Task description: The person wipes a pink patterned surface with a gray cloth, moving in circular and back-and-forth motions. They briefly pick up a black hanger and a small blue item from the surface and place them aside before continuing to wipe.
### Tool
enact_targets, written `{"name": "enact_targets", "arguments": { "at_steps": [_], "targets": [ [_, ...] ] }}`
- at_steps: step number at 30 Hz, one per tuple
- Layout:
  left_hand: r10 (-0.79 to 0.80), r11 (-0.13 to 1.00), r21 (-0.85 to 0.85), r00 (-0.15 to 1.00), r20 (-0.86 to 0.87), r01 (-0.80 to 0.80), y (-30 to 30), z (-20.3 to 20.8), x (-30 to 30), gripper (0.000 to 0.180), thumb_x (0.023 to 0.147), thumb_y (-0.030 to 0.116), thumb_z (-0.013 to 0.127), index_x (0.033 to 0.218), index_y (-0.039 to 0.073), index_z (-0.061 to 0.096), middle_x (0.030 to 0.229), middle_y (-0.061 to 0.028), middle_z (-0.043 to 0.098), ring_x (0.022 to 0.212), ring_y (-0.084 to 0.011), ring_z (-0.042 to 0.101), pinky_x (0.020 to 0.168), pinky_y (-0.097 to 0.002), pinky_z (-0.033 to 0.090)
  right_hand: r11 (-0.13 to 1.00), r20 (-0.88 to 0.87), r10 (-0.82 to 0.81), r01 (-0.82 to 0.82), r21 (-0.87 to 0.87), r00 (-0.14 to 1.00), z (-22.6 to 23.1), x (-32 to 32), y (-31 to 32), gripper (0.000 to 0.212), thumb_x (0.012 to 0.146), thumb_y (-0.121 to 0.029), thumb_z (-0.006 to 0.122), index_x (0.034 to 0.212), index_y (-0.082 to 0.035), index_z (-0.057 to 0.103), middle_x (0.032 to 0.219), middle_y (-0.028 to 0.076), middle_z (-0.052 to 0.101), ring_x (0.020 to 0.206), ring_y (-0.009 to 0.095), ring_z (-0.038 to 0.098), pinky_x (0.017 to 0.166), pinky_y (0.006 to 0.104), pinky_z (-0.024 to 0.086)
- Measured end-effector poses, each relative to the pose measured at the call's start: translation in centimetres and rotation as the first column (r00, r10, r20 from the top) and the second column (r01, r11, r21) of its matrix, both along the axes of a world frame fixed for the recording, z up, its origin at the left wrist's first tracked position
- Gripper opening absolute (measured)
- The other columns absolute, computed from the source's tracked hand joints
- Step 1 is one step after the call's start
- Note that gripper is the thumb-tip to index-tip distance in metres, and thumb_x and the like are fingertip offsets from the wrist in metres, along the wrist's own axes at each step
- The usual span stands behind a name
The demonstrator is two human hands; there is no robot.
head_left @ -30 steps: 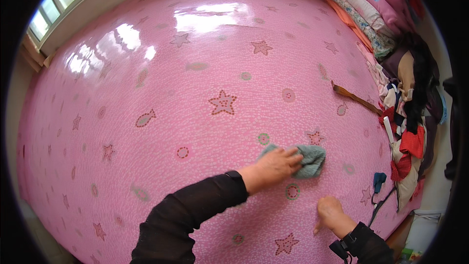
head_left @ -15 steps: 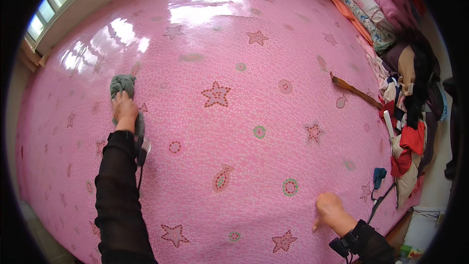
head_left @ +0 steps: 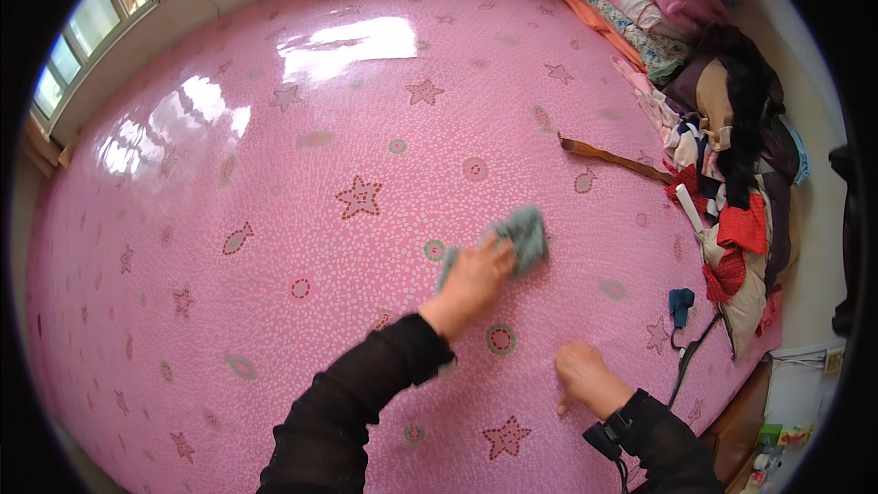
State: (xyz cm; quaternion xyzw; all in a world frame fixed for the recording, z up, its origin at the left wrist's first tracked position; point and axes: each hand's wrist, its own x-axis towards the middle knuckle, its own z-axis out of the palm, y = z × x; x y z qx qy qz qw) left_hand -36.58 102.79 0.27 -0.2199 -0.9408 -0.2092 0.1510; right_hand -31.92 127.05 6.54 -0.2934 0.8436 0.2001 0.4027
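A grey-green cloth [head_left: 526, 240] lies against the shiny pink sheet [head_left: 229, 311], which is patterned with starfish, fish and rings. My left hand [head_left: 476, 279] presses down on this cloth with its fingers closed over it, near the middle of the sheet; part of the cloth pokes out left of the hand. Lower right, my right hand [head_left: 590, 377] leans on the sheet as a loose fist, and no object shows in it. A black device is strapped at the right wrist.
Folded quilts [head_left: 631, 0] are stacked at the far right. Below them are heaped clothes [head_left: 741, 220], with a brown wooden stick [head_left: 608, 155] jutting out. A dark blue object [head_left: 680, 306] with a cord lies right of my right hand. A window [head_left: 91, 23] is at the far left.
My left hand has swept the cloth from the left side of the sheet to the middle right. My right hand stays planted as a fist. The view has shifted slightly.
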Motion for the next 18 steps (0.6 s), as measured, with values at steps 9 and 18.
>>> {"name": "enact_targets", "arguments": {
  "at_steps": [9,18],
  "targets": [
    [-0.453,0.874,-0.026,0.832,0.32,0.486,-6.2,1.8,17.0,0.043,0.078,0.012,0.052,0.12,0.006,0.053,0.132,-0.0099,0.046,0.125,-0.0281,0.041,0.093,-0.0398,0.04,0.999,-0.061,0.047,-0.047,0.004,0.997,-1.8,0.5,0.8,0.068,0.032,-0.042,0.091,0.081,-0.002,0.066,0.083,0.013,0.065,0.088,0.029,0.064,0.078,0.0334,0.052],
    [0.85,0.506,-0.311,0.527,0.018,-0.805,-27.2,-2.5,11.4,0.045,0.086,0.018,0.051,0.127,0.001,0.046,0.132,-0.0184,0.046,0.125,-0.0367,0.038,0.107,-0.0435,0.029,1.0,-0.05,0.011,-0.01,0.014,0.999,-0.6,0.5,-0.1,0.068,0.03,-0.038,0.092,0.081,-0.001,0.065,0.089,0.016,0.066,0.089,0.03,0.064,0.079,0.0351,0.051]
  ]
}}
